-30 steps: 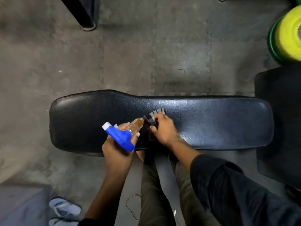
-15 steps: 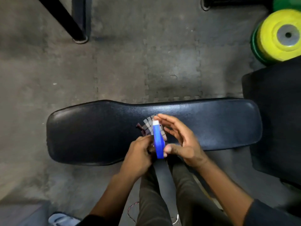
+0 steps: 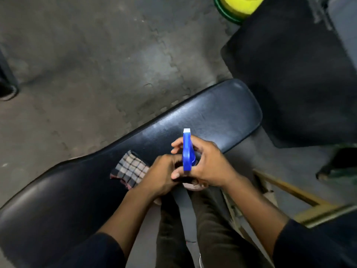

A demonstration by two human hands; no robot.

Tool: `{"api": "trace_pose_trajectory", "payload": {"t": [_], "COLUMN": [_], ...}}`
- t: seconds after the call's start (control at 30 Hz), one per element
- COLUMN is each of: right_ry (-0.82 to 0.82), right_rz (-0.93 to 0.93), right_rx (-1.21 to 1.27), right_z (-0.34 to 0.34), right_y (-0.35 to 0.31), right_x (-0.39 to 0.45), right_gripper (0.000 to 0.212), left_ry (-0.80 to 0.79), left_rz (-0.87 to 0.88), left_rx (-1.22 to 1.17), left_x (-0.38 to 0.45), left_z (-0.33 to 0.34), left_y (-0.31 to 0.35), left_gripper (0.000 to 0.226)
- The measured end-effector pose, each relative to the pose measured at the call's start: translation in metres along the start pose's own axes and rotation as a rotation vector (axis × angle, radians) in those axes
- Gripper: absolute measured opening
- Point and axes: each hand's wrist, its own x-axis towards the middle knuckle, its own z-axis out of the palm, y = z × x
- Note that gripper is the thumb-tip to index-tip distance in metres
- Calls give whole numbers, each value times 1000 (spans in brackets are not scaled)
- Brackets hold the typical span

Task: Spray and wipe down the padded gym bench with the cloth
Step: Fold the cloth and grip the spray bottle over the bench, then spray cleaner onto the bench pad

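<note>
- One camera on my head, looking steeply down, close over my hands (image 3: 193, 167).
- The bench (image 3: 212, 117) runs diagonally; floor (image 3: 87, 55) beyond.

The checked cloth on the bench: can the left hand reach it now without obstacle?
Probably yes. The checked cloth lies on the bench right beside the left hand, with nothing between them. But that hand seems busy at the spray bottle, which the right hand also holds.
</note>
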Motion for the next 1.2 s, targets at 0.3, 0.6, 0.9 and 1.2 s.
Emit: {"api": "trace_pose_trajectory", "payload": {"t": [0.3, 0.6, 0.9, 1.2], "right_ry": [392, 631, 704, 787], "right_rz": [176, 442, 599, 576], "right_rx": [14, 95, -129, -182], "right_z": [-6, -45, -57, -44], "right_y": [36, 111, 150, 142], "right_x": [4, 30, 47, 38], "right_gripper": [30, 13, 33, 43], "left_ry": [-49, 404, 508, 526], "left_rz": [-66, 184, 219, 205], "left_rx": [144, 679, 904, 919], "left_x": [65, 159, 200, 200], "left_z": [29, 16, 49, 48], "left_y": [2, -48, -85, -79], "left_gripper": [27, 55, 69, 68]}}
